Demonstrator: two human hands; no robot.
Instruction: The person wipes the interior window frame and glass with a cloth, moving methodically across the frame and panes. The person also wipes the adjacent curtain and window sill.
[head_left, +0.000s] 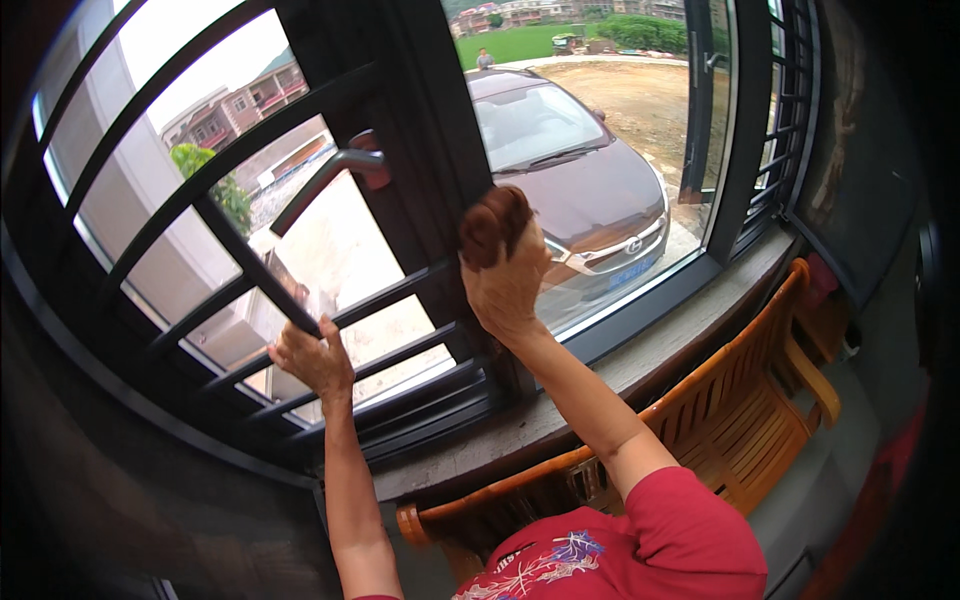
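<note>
since a dark bar (250, 262) likely steadies you, your left hand (316, 362) grips it. inside your right hand (506, 292) sits bunched cloth (492, 226).

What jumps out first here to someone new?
Probably the dark car parked outside, seen through the pane at upper right. Then the right hand, near the middle, gripping a bunched brown cloth in front of the window frame. Lower right, the orange-brown wooden bench below the sill stands out too.
</note>
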